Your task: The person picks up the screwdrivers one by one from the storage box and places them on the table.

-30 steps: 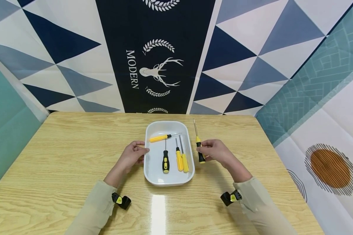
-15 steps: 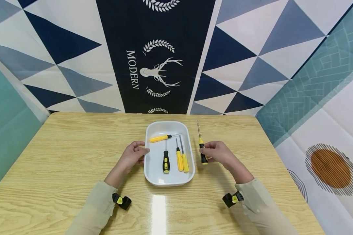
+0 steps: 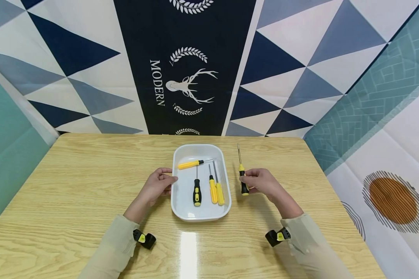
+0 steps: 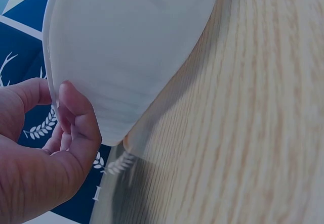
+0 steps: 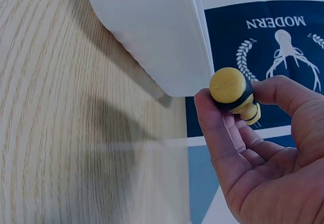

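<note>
A white tray [image 3: 188, 212] holds several screwdrivers: a yellow one [image 3: 190, 164] across its far end, a black-and-yellow one [image 3: 197, 192] in the middle, and two yellow ones [image 3: 213, 190] side by side at the right. My left hand [image 3: 157, 184] pinches the tray's left rim, thumb on one side and fingers on the other, also seen in the left wrist view. To the right of the tray, my right hand [image 3: 260, 181] pinches a black-and-yellow screwdriver [image 3: 243, 182] by its handle, shaft pointing away. In the right wrist view its round yellow end [image 5: 228, 85] faces the camera.
The wooden table [image 3: 90, 186] stretches out on both sides of the tray. Behind it hangs a patterned cloth [image 3: 195, 77] with triangles and a deer's head. Each sleeve carries a small black wrist camera [image 3: 277, 236].
My right hand has moved a little to the right with the screwdriver, farther from the tray. The left hand and the tray have stayed in place.
</note>
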A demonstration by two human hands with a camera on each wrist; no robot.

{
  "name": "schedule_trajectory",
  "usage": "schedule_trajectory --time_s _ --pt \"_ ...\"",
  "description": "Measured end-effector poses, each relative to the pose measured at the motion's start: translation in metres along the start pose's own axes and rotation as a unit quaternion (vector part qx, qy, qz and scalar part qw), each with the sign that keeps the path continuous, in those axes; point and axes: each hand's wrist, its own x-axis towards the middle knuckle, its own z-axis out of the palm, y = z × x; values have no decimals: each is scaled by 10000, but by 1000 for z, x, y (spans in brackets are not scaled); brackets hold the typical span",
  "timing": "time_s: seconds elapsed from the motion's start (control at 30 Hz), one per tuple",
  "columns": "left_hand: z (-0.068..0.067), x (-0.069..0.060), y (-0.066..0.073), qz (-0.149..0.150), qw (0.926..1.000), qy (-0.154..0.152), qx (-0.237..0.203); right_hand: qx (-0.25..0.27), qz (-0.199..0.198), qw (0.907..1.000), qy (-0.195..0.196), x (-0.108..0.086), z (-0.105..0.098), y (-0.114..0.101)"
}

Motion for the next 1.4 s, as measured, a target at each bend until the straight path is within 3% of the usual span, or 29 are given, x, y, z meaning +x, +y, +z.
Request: schedule_trajectory --time_s 0.8,1.4 --pt "2 -1 0 -12 10000 7 -43 -4 183 9998 116 -4 -7 10" --pt "-2 1 -4 -31 9996 -215 -167 94 307 9994 86 -1 -8 24"
